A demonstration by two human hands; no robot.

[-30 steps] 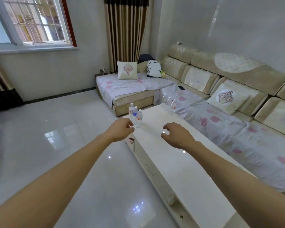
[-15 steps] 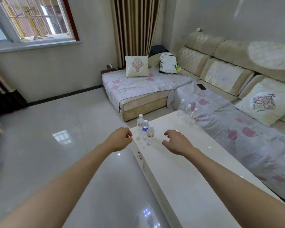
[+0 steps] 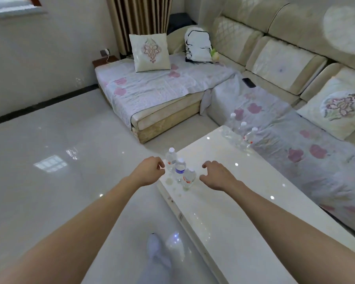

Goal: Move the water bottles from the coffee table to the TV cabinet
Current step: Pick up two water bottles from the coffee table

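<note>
Water bottles [image 3: 179, 170] between empty half-curled left grip [image 3: 150, 171], right grip [image 3: 217, 175]; far trio [image 3: 242, 130] blurred.

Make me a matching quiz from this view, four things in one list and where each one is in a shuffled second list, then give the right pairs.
Things
1. purple-label bottle
2. backpack
3. phone
4. left hand

Places
A. dark, lying flat on the sofa seat below the back cushions
B. middle of the near trio on the coffee table
C. propped in the sofa's far corner
D. over the floor, just left of the near bottles, holding nothing

Pairs: 1-B, 2-C, 3-A, 4-D
</note>
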